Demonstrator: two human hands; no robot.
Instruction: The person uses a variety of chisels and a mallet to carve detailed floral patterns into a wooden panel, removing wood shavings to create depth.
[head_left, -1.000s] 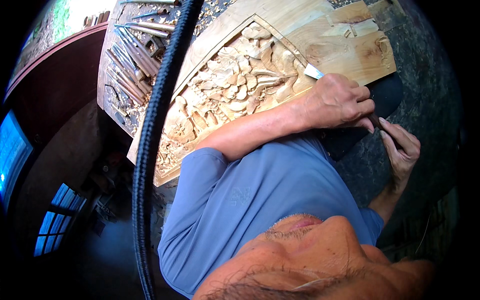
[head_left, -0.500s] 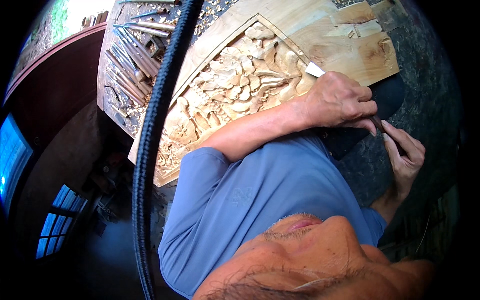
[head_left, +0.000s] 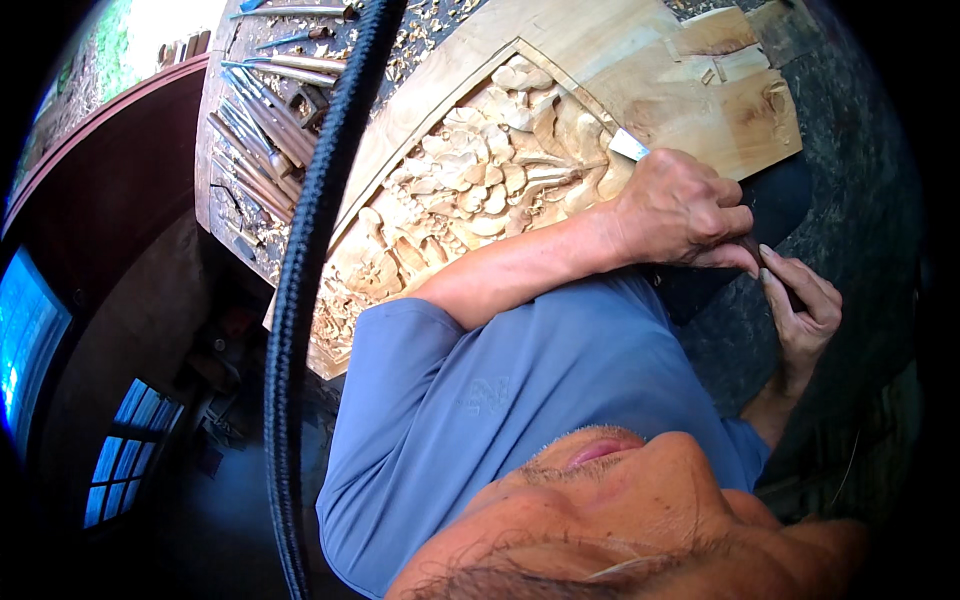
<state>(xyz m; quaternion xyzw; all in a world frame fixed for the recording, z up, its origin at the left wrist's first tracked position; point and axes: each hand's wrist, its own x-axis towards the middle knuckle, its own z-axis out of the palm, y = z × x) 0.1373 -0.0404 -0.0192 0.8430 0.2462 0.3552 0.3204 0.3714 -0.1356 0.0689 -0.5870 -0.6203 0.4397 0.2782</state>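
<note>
My left hand (head_left: pixel 685 215) is closed around a flat-bladed chisel, thumb side toward my body. The chisel's bright blade (head_left: pixel 628 145) pokes out beyond the fist and meets the inner edge of the frame on a carved wooden panel (head_left: pixel 590 60). Raised flowers and leaves (head_left: pixel 490 180) fill the sunken part of that panel. At the other end of the tool, my right hand (head_left: pixel 808 305) pinches what looks like the dark handle between thumb and fingers. Most of the handle is hidden by both hands, and my left forearm covers part of the carving.
Several chisels and gouges (head_left: pixel 265 145) lie in a heap at the far left of the worktable, with wood shavings (head_left: pixel 430 45) around them. A black braided cable (head_left: pixel 300 270) hangs across the view. Under the panel's right edge lies a dark sheet (head_left: pixel 785 195).
The whole view has shifted slightly, so the panel and tools sit a little lower. The blade has turned slightly and now catches a bluish light. Both hands keep their grip.
</note>
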